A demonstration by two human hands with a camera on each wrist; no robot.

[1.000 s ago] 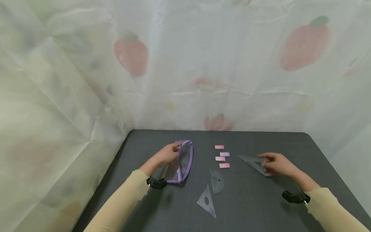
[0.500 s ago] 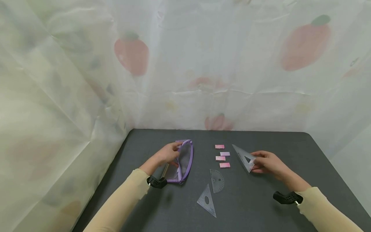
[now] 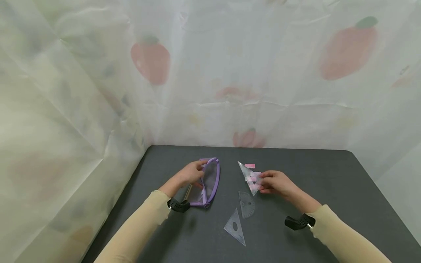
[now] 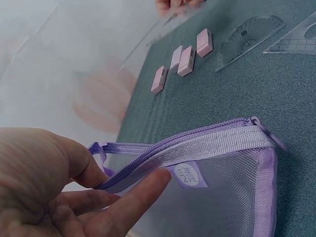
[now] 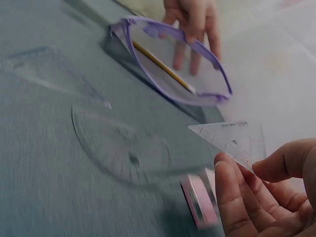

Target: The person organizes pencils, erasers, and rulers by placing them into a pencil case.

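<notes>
Your left hand (image 3: 189, 175) pinches the pouch (image 3: 207, 182) rim, keeping its mouth agape. Your right hand (image 3: 274, 182) pinches the set square (image 3: 249, 176), lifted over the erasers (image 4: 182, 59) right of the pouch.

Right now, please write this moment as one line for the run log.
left hand: holds purple mesh pouch open | right hand: pinches clear set square above pink erasers | on table: protractor, second set square

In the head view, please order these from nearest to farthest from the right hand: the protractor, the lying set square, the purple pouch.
From the right hand:
1. Protractor, just below-left of the hand.
2. Lying set square, nearer the table's front edge, beyond the protractor.
3. Purple pouch, far left, held by the left hand.
</notes>
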